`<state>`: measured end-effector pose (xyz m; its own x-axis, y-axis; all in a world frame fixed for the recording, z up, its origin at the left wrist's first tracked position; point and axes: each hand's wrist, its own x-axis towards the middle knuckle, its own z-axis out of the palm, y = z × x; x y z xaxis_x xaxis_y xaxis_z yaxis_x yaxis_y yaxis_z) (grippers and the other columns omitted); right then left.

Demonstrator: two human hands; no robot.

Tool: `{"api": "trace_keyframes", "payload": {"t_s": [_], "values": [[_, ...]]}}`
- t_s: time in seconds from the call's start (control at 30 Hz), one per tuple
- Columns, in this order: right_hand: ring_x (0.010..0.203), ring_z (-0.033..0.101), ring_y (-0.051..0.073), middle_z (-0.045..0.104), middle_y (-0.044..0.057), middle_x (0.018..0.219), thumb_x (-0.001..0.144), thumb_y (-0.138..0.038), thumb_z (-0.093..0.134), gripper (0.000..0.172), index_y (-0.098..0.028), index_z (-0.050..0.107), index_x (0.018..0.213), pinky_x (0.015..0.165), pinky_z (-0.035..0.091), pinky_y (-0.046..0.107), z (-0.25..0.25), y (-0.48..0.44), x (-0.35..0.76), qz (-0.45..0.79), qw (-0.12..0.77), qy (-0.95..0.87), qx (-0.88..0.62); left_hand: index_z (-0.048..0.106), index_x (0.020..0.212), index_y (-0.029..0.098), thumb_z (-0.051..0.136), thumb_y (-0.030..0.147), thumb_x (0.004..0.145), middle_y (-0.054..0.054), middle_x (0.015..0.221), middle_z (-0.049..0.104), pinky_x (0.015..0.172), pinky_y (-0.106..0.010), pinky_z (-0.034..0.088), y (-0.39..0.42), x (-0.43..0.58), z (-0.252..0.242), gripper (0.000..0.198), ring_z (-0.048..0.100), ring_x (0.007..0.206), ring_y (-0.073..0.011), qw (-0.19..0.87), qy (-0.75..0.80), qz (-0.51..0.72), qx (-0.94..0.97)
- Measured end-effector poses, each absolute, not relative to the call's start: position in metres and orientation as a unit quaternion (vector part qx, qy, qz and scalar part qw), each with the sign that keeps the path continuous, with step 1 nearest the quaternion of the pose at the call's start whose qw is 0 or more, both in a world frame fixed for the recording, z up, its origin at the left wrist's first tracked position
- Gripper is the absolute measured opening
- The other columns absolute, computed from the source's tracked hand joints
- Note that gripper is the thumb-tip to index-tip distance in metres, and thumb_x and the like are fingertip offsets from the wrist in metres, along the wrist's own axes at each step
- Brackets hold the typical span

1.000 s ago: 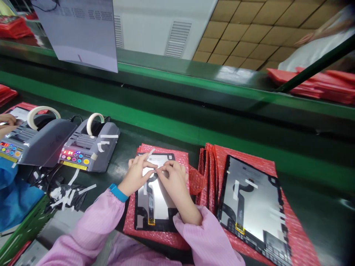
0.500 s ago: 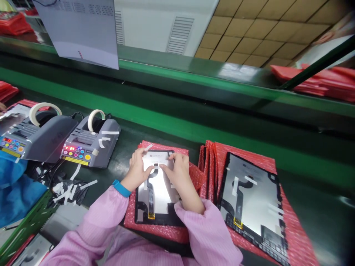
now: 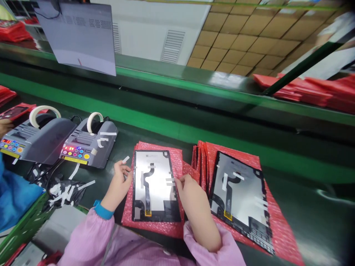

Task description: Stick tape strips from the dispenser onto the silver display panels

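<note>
A tablet-sized screen panel [image 3: 162,162] with a dark flex cable [image 3: 147,194] lies back side up on red bubble wrap [image 3: 127,218]. At its left edge is my left hand [image 3: 119,179], a short white tape strip [image 3: 126,160] stuck at its raised index fingertip; thumb and fingers are apart. My right hand [image 3: 190,188] touches the panel's right edge near some tape pieces, thumb and curled fingers together; anything between them is too small to make out. To the right, a second panel [image 3: 249,188] with tape strips rests on more red bubble wrap [image 3: 285,229].
Two grey tape dispensers [image 3: 91,142] [image 3: 39,135] stand at the left, strips stuck on the nearer one. Beside them lie tape scraps on black plastic [image 3: 65,192], blue cloth [image 3: 16,203] and a green crate [image 3: 30,221]. A green shelf [image 3: 177,75] runs behind; a person's hand shows far left.
Both hands have moved apart from the upper middle of the panel, the left to its left edge and the right down to its right edge. The camera view has shifted slightly.
</note>
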<state>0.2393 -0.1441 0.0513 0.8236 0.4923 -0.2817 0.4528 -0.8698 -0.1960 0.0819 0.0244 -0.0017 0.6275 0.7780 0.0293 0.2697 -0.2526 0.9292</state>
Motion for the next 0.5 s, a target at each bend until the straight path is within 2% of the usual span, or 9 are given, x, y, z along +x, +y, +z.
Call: {"api": "trace_keyframes", "payload": {"t_s": [0.17, 0.3, 0.4, 0.5], "values": [[0.076, 0.069, 0.026, 0.067, 0.014, 0.090, 0.100, -0.026, 0.043, 0.018, -0.013, 0.055, 0.098, 0.060, 0.043, 0.030, 0.042, -0.149, 0.235, 0.114, 0.033, -0.241, -0.963, 0.033, 0.113, 0.021, 0.050, 0.027, 0.088, 0.003, 0.080, 0.054, 0.062, -0.026, 0.045, 0.014, 0.074, 0.000, 0.031, 0.055, 0.064, -0.0128, 0.515, 0.349, 0.217, 0.752], [0.069, 0.067, 0.026, 0.065, 0.014, 0.083, 0.099, -0.024, 0.039, 0.019, -0.017, 0.053, 0.088, 0.054, 0.041, 0.032, 0.034, -0.152, 0.234, 0.090, 0.044, -0.270, -0.958, 0.034, 0.115, 0.022, 0.049, 0.025, 0.087, 0.003, 0.081, 0.055, 0.061, -0.026, 0.044, 0.012, 0.075, 0.002, 0.032, 0.055, 0.063, -0.0123, 0.494, 0.350, 0.204, 0.770], [0.067, 0.063, 0.025, 0.062, 0.010, 0.082, 0.097, -0.026, 0.035, 0.021, -0.023, 0.046, 0.080, 0.054, 0.040, 0.033, 0.033, -0.152, 0.232, 0.052, 0.086, -0.292, -0.951, 0.034, 0.115, 0.021, 0.049, 0.024, 0.087, 0.003, 0.081, 0.055, 0.064, -0.027, 0.045, 0.013, 0.079, 0.002, 0.032, 0.054, 0.063, -0.0124, 0.476, 0.350, 0.207, 0.780], [0.077, 0.061, 0.028, 0.059, 0.010, 0.081, 0.095, -0.030, 0.028, 0.022, -0.025, 0.038, 0.076, 0.063, 0.043, 0.037, 0.035, -0.150, 0.230, 0.044, 0.191, -0.303, -0.932, 0.037, 0.113, 0.021, 0.050, 0.022, 0.086, 0.002, 0.082, 0.057, 0.076, -0.033, 0.045, 0.013, 0.081, 0.000, 0.030, 0.057, 0.073, -0.0160, 0.452, 0.359, 0.214, 0.788]]}}
